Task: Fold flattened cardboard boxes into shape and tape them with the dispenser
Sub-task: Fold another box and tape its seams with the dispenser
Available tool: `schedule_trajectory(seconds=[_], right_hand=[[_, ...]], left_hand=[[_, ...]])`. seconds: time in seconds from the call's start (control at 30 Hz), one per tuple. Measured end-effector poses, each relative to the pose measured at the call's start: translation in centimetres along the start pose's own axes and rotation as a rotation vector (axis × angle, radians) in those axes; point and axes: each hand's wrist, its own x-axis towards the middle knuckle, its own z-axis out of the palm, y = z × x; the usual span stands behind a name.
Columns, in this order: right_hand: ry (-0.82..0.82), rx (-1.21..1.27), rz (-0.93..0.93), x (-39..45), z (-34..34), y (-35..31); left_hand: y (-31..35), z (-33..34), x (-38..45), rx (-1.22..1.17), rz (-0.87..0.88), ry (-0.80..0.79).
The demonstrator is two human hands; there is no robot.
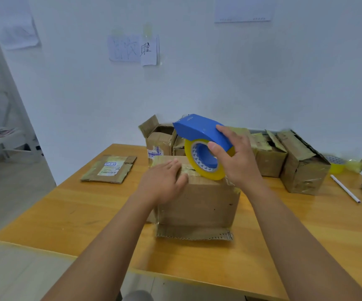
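Left hand lies flat, fingers straight, pinning the top flaps of the box; just right of those fingers, the right hand grips the blue dispenser, roll touching the seam. Light, floppy cardboard, probably: hold the flaps down.

Two bare forearms enter from the lower edge of the head view, with no sleeve, cuff or glove covering either within view. The left hand and right hand carry no ring, watch, wristband or bandage. Fingernails are short and unpainted where they show.
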Motion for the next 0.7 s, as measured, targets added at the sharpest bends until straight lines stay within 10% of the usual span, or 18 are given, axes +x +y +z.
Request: schedule_trajectory(seconds=[0.47, 0.7], right_hand=[[0.037, 0.163, -0.086, 1.6, 1.3, 0.9], [0.005, 0.272, -0.025, 1.7, 1.5, 1.7]], left_hand=[[0.1, -0.1, -0.2, -0.14, -0.082, 0.114], [-1.1, -1.4, -0.9, -0.645, -0.121, 0.06]])
